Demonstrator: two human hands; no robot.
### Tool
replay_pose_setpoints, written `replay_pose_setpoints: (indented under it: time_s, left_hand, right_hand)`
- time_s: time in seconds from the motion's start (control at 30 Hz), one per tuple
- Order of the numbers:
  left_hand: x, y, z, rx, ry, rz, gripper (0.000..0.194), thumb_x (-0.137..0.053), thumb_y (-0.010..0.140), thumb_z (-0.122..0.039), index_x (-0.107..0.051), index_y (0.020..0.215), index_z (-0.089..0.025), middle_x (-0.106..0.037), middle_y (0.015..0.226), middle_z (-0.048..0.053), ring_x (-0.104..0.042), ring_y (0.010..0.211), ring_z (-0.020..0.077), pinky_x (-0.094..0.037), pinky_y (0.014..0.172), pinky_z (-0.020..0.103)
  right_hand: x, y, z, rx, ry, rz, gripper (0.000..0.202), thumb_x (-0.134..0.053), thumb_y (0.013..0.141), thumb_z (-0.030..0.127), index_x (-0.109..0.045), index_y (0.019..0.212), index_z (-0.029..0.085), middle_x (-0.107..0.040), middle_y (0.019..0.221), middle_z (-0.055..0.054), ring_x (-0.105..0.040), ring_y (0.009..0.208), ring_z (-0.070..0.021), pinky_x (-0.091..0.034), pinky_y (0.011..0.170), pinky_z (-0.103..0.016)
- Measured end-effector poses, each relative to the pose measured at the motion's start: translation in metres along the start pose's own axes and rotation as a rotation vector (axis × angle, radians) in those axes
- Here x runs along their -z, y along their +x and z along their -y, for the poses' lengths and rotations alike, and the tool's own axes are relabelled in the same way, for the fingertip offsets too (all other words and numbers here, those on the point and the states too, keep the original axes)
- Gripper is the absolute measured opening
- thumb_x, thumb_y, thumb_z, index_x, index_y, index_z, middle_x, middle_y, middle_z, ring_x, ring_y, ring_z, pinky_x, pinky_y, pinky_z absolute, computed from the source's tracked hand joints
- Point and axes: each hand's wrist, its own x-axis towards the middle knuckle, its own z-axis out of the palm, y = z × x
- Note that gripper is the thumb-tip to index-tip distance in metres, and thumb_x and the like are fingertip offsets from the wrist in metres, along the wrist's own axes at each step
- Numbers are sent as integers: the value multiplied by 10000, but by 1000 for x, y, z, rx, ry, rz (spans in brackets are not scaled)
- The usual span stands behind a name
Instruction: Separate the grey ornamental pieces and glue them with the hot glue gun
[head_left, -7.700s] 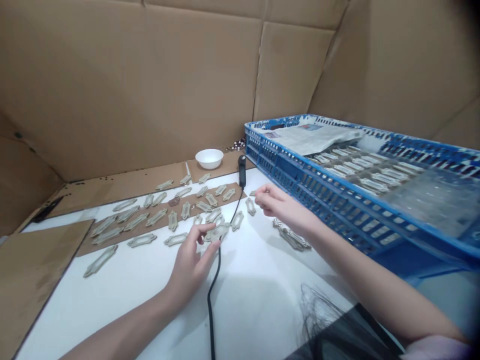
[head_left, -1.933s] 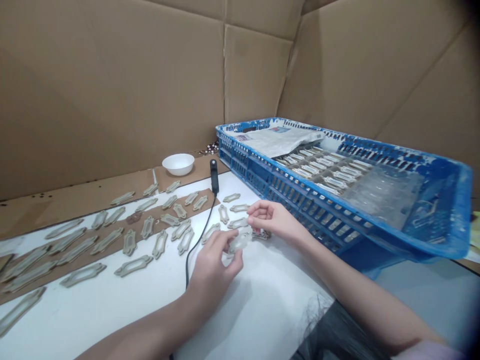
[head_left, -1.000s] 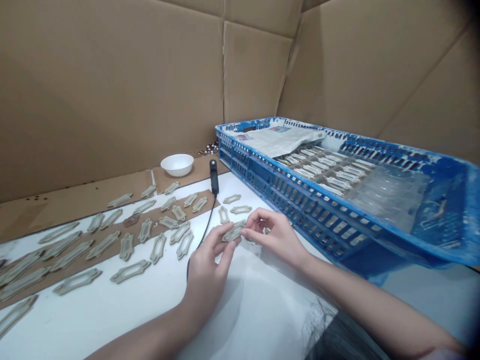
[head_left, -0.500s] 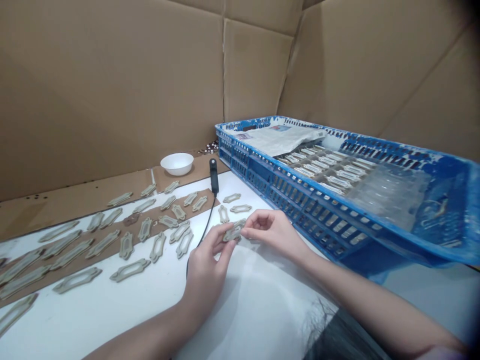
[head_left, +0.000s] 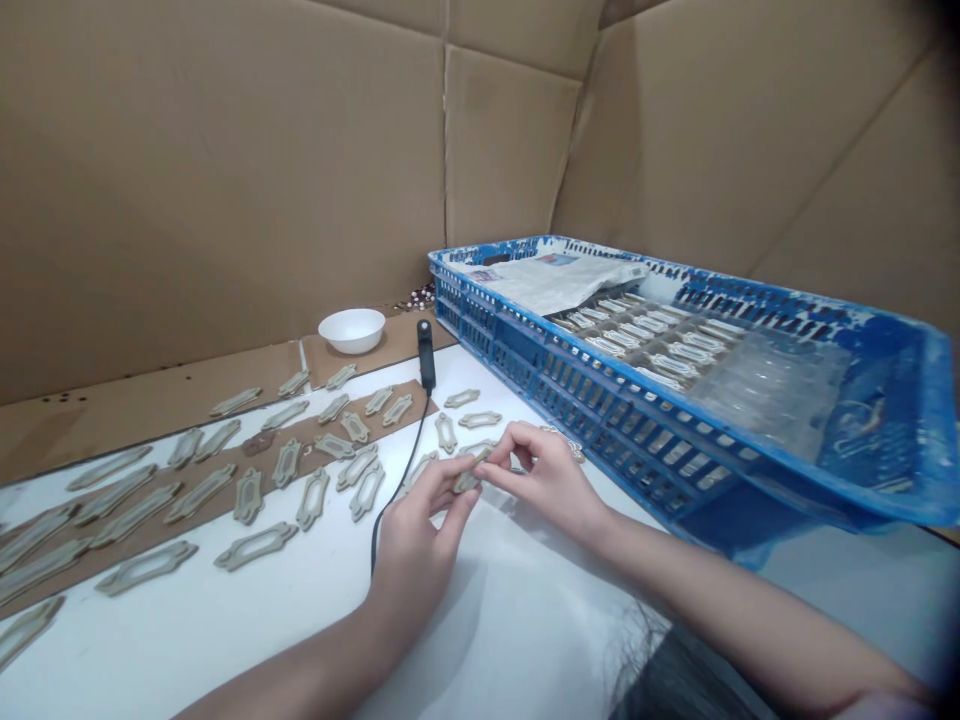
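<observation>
Left hand (head_left: 416,525) and right hand (head_left: 555,485) pinch one small frame (head_left: 466,482), left of blue crate (head_left: 750,515). White bowl (head_left: 352,331) and loose frames (head_left: 249,495): farther left of crate.

free tabletop (head_left: 502,610) nearside of the hands (head_left: 559,487), blue crate (head_left: 600,410) to their right

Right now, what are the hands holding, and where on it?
A frame: the left hand pinches its left part; the right hand is at its right end, its exact grip hidden.
</observation>
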Motion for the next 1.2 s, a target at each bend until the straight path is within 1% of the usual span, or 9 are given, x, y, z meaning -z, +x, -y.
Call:
replay_pose_setpoints:
  time_s: [0.1, 0.23, 0.37, 0.57, 0.73, 0.83, 0.93, 1.07, 1.2]
  left_hand:
    - [-1, 0, 2, 13, -33, -3, 211, -500, 785, -254, -538, 990, -221, -616, 1019, 17, -579, 949, 139, -469, 846, 269]
    - [-2, 0, 3, 53, -104, -23, 234, -513, 778, -280, -521, 999, -200, -612, 1035, 42, -578, 958, 159, -467, 847, 299]
    - [-2, -1, 2, 110, -193, -47, 266, -535, 761, -301, -513, 998, -182, -621, 1017, 63, -589, 940, 178, -474, 832, 317]
    - [1, 2, -3, 150, -345, -87, 302, -564, 745, -298, -479, 998, -155, -642, 940, 74, -609, 877, 180, -480, 794, 311]
    - [2, 3, -7, 166, -410, -82, 294, -572, 743, -296, -470, 980, -155, -641, 925, 67, -613, 856, 167, -479, 772, 282]
    - [2, 1, -6, 143, -376, -68, 286, -544, 766, -309, -459, 1004, -176, -628, 945, 57, -604, 869, 159, -471, 769, 276]
    - [2, -2, -2, 90, -254, -81, 273, -493, 798, -322, -443, 1048, -224, -599, 994, 33, -584, 899, 150, -456, 779, 278]
    - [4, -1, 1, 34, 9, -81, 171, -424, 828, -345, -490, 954, -248, -586, 944, -1, -572, 858, 139, -444, 721, 262]
    - [5, 0, -1, 41, 107, -67, 165, -399, 837, -360, -491, 930, -259, -586, 904, -17, -565, 797, 126, -435, 652, 239]
  right_hand:
    - [-1, -1, -1, 133, -102, -40, 201, -610, 713, 261, -478, 588, 175, -515, 586, 9, -452, 609, -117, -339, 573, -238]
    - [-1, -2, -2, 308, -220, -71, 162, -545, 775, 269, -526, 642, 177, -549, 635, -23, -471, 670, -142, -359, 620, -261]
    - [-2, -4, -3, 397, -280, -81, 156, -507, 799, 236, -565, 667, 179, -558, 638, -30, -468, 664, -141, -374, 639, -268]
    - [0, -3, -5, 502, -270, -98, 133, -553, 764, 238, -620, 869, 190, -571, 783, -57, -485, 746, -150, -419, 655, -284]
    - [1, -1, -6, 494, -129, -79, 135, -536, 771, 166, -604, 885, 191, -579, 1014, -93, -520, 927, -169, -437, 769, -319]
    - [2, -1, -3, 465, -28, -29, 109, -535, 772, 158, -592, 860, 187, -613, 948, -84, -556, 901, -164, -438, 797, -319]
    - [4, 0, 1, 423, 13, -11, 93, -552, 760, 168, -599, 839, 180, -608, 930, -81, -558, 902, -162, -440, 794, -299]
    - [5, 0, -1, 393, 35, 15, 85, -562, 756, 177, -603, 831, 173, -607, 912, -77, -557, 898, -155, -436, 795, -289]
    - [4, 1, -3, 373, 45, 31, 70, -572, 752, 202, -599, 808, 170, -617, 868, -71, -562, 874, -159, -439, 773, -294]
